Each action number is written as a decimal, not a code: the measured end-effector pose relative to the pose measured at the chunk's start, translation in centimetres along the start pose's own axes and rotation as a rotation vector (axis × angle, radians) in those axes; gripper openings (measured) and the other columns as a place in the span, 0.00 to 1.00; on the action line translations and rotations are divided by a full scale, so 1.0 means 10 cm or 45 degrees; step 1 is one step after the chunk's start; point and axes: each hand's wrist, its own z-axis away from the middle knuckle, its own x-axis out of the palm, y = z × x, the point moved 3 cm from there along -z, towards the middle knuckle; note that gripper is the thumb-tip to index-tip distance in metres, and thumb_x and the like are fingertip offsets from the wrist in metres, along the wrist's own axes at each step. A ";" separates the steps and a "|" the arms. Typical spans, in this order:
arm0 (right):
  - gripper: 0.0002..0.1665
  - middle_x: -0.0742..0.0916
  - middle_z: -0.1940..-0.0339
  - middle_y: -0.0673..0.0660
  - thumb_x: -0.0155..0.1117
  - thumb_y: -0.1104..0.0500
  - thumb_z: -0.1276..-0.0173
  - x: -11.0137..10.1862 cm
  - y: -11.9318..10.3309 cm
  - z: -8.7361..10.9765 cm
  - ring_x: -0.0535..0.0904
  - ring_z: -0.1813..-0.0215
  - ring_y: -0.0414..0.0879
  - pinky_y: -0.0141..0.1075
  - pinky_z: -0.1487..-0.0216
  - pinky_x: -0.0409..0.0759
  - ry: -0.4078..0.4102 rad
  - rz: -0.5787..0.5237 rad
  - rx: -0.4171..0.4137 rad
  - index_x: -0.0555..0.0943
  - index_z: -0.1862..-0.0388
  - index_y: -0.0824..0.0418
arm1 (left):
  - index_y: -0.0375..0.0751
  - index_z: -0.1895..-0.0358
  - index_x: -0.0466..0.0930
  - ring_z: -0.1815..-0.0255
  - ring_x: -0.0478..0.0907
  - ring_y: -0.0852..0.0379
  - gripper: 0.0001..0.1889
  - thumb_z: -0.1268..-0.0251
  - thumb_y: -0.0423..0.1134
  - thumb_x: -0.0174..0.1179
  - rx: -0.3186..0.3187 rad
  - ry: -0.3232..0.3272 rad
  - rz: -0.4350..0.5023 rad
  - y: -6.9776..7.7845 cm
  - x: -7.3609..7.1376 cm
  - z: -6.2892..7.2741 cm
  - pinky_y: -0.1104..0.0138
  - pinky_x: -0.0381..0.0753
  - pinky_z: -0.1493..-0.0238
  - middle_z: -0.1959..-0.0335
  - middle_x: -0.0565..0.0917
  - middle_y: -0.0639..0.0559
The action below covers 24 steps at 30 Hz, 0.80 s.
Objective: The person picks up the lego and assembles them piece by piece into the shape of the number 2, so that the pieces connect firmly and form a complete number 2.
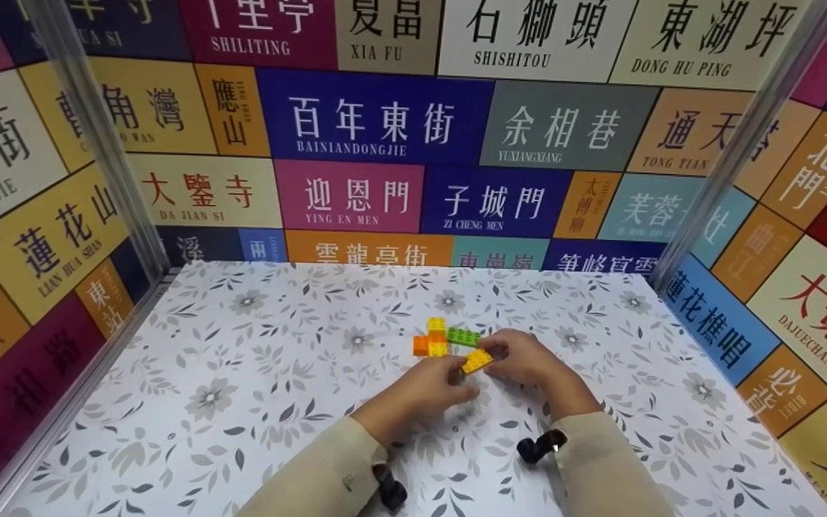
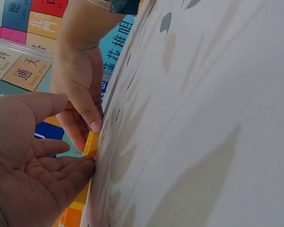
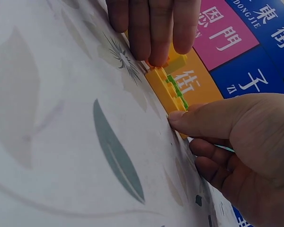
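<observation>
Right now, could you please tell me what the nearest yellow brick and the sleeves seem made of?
The nearest yellow brick: probably moulded plastic, smooth-looking; its even studs suggest it. The sleeves: likely cloth, matte, being lightly creased and without shine; the fibre is unclear.

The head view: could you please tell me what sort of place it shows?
Probably a small booth for tabletop activities. Wall panels printed with Chinese names stand on three sides of a flower-patterned tabletop, where a person handles colourful toy bricks.
</observation>
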 end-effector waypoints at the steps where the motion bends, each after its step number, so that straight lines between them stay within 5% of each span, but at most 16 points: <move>1: 0.26 0.88 0.42 0.57 0.76 0.64 0.33 0.00 0.00 0.00 0.85 0.40 0.51 0.52 0.31 0.82 0.002 0.003 0.003 0.86 0.36 0.57 | 0.44 0.26 0.78 0.55 0.78 0.57 0.31 0.28 0.53 0.69 -0.005 0.001 0.004 0.00 0.00 0.00 0.58 0.79 0.43 0.53 0.86 0.54; 7: 0.22 0.89 0.45 0.56 0.77 0.62 0.33 -0.01 0.01 0.03 0.84 0.44 0.50 0.52 0.33 0.82 0.010 -0.003 0.005 0.88 0.39 0.56 | 0.44 0.23 0.74 0.38 0.80 0.55 0.34 0.27 0.53 0.68 -0.051 -0.001 0.039 0.00 0.01 0.01 0.53 0.76 0.25 0.33 0.85 0.48; 24: 0.16 0.93 0.53 0.54 0.81 0.57 0.35 -0.17 0.02 0.09 0.86 0.53 0.45 0.40 0.47 0.86 0.017 -0.092 -0.042 0.91 0.48 0.55 | 0.43 0.21 0.71 0.26 0.79 0.49 0.35 0.27 0.50 0.69 -0.057 0.070 0.119 0.04 -0.01 0.03 0.52 0.75 0.22 0.24 0.79 0.46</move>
